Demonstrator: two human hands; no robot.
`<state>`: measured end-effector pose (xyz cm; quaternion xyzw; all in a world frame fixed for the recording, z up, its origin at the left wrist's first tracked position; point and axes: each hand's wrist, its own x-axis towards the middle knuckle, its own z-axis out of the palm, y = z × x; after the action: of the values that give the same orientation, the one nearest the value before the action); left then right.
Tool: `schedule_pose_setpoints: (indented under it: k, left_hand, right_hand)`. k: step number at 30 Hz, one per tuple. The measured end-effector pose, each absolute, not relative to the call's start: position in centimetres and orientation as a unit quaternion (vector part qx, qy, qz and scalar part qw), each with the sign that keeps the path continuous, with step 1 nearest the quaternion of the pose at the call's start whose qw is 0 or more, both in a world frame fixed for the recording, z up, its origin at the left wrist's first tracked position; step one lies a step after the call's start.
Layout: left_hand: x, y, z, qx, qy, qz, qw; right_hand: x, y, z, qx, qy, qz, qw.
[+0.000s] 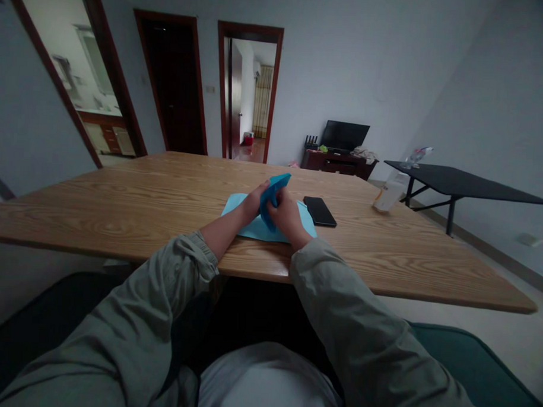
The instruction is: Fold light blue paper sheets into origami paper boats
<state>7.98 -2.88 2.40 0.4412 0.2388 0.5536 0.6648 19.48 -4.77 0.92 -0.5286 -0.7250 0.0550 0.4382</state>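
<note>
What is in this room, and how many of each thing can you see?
Table: 1, light wood, in front of the person.
Folded paper: 1, bright blue, held above the table.
Sheet: 1, pale blue, flat on the table.
Phone: 1, black, right of the sheet.
Carton: 1, white, near the table's far right corner.
Side table: 1, black, at right.
Screen: 1, black, on the cabinet.
Cabinet: 1, dark brown, by the far wall.
Left hand: 1, on the folded paper.
Right hand: 1, on the folded paper.
Sleeves: 2, grey-green, on both arms.
</note>
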Motion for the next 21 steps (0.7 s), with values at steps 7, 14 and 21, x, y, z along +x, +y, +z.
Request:
schedule_pose_setpoints:
  k: [7,14,21]
  left_hand:
    - [7.4,-1.8,1.5,0.409,0.223,0.584,0.665]
    - [6.9,-1.1,1.2,0.398,0.216,0.579,0.678]
    - [7.0,-2.0,2.0,0.389,0.216,0.567,0.694]
  right_hand:
    - [19.4,-5.2,0.7,-0.464,-0.768,0.058,0.437]
    - [19.8,-5.8,0.9,-0.413,-0.794,0.066,0.44]
    - [19.7,-5.5,0.9,-0.424,-0.796,0.037,0.431]
